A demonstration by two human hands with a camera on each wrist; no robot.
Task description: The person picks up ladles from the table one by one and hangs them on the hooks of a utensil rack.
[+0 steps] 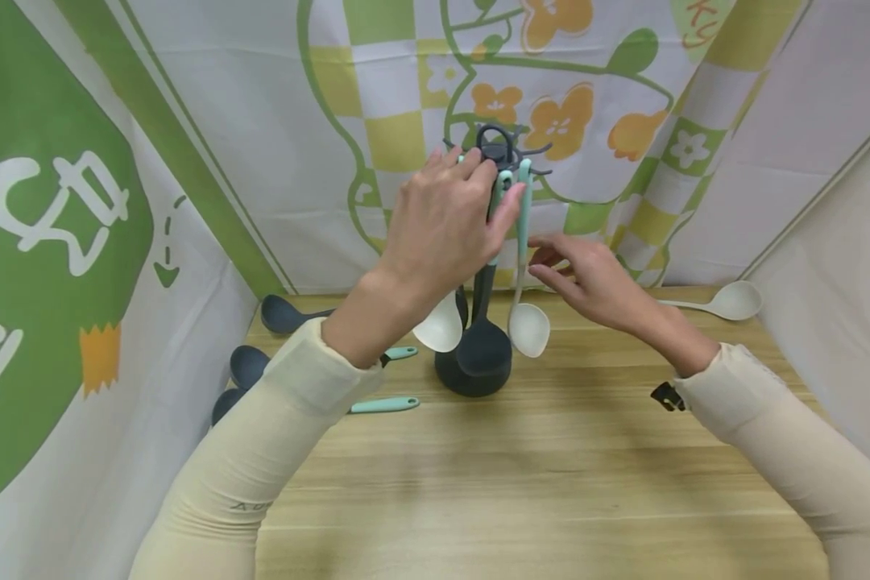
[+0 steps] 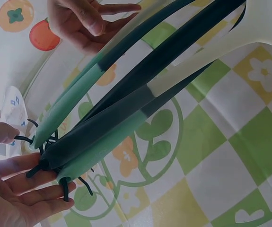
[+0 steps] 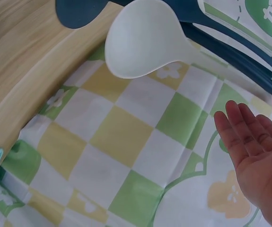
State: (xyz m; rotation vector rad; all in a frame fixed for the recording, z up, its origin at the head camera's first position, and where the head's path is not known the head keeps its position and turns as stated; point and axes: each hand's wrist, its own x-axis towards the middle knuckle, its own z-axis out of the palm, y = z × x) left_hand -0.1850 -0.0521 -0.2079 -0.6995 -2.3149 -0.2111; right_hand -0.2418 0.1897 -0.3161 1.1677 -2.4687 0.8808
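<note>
A dark utensil rack with hooks at its top carries several hanging utensils. Among them are a white ladle, a dark ladle and a white spoon-like utensil. My left hand is up at the hooks, partly covering them. The left wrist view shows its fingers extended beside the hooks and the handle ends. Just right of the white ladle's handle is my right hand. In the right wrist view that hand's fingers are relaxed, with nothing in the palm.
At the left of the wooden table lie several dark utensils, including a ladle and one with a mint handle. A white ladle lies at the back right. A patterned cloth hangs behind the rack.
</note>
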